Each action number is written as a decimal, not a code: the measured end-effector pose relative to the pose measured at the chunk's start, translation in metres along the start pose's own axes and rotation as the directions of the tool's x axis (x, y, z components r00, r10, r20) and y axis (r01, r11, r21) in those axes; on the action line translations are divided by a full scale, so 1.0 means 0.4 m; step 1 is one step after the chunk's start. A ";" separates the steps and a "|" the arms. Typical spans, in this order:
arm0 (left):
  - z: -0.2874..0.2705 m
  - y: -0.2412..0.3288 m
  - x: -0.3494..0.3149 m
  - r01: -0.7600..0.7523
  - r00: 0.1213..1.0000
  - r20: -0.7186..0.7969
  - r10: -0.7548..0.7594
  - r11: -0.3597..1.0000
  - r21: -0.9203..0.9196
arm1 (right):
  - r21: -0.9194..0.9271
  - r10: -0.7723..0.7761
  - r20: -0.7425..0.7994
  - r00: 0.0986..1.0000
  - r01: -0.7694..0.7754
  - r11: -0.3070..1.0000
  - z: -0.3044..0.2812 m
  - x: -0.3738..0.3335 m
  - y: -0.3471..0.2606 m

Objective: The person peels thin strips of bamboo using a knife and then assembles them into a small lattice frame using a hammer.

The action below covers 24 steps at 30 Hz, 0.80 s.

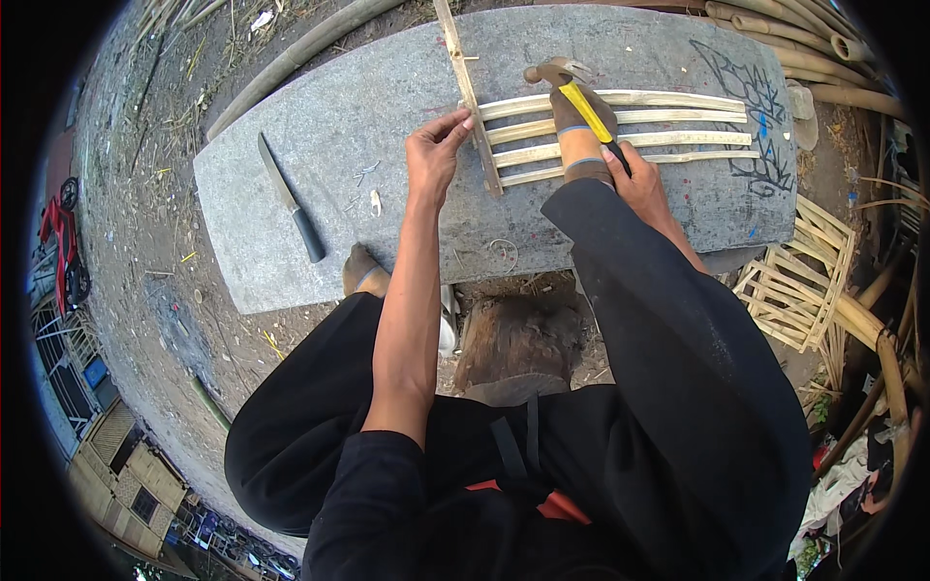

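My right hand (pixel 642 186) is wrapped round the black grip of a claw hammer (pixel 585 105) with a yellow handle; its head is raised over my right foot. My left hand (pixel 432 160) pinches thumb and finger together at the edge of a bamboo crosspiece (pixel 455 48). What the pinch holds is too small to make out. Several pale bamboo slats (pixel 678 140) run side by side to the right, their left ends meeting the crosspiece. My right foot (pixel 578 145), in a brown and tan sock, rests across the slats and hides part of them.
A knife (pixel 291 198) with a dark handle lies on the grey slab (pixel 320 184), left of my hands. My left foot (pixel 364 271) is at the slab's near edge. A wooden stump (pixel 518 339) stands below. Slatted bamboo frames (pixel 799 276) and bamboo poles (pixel 804 44) lie to the right.
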<state>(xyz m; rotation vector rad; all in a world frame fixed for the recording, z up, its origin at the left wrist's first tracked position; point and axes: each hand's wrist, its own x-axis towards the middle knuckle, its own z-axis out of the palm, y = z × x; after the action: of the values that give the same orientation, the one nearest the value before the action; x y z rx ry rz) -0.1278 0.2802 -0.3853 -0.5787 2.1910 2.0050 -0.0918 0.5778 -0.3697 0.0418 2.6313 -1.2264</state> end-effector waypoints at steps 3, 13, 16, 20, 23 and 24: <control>-0.011 -0.020 0.014 -0.105 0.994 -0.005 0.107 0.984 0.142 | 0.011 -0.010 0.016 1.000 0.010 1.000 -0.001 0.001 0.000; -0.025 -0.017 0.046 -0.482 0.866 0.174 0.469 0.691 0.538 | 0.019 -0.028 0.002 1.000 0.028 0.999 -0.001 -0.004 -0.001; -0.021 -0.006 0.051 -0.528 0.829 0.231 0.510 0.575 0.625 | 0.016 -0.029 0.001 1.000 0.029 0.999 -0.003 -0.004 0.001; -0.020 0.020 0.050 -0.534 0.819 0.289 0.495 0.476 0.699 | 0.007 -0.029 -0.009 1.000 0.029 1.000 0.004 -0.004 0.004; -0.009 0.030 0.050 -0.542 0.811 0.309 0.497 0.438 0.717 | -0.001 -0.028 -0.015 1.000 0.027 1.000 0.005 -0.003 0.010; -0.006 0.032 0.049 -0.554 0.799 0.308 0.516 0.434 0.710 | -0.005 -0.026 -0.018 0.999 0.026 1.000 0.005 -0.004 0.013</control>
<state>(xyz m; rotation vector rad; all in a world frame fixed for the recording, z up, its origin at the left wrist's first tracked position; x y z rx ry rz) -0.1499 0.2744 -0.3796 0.3484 3.1221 0.8941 -0.0892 0.5799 -0.3744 0.0173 2.6581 -1.2334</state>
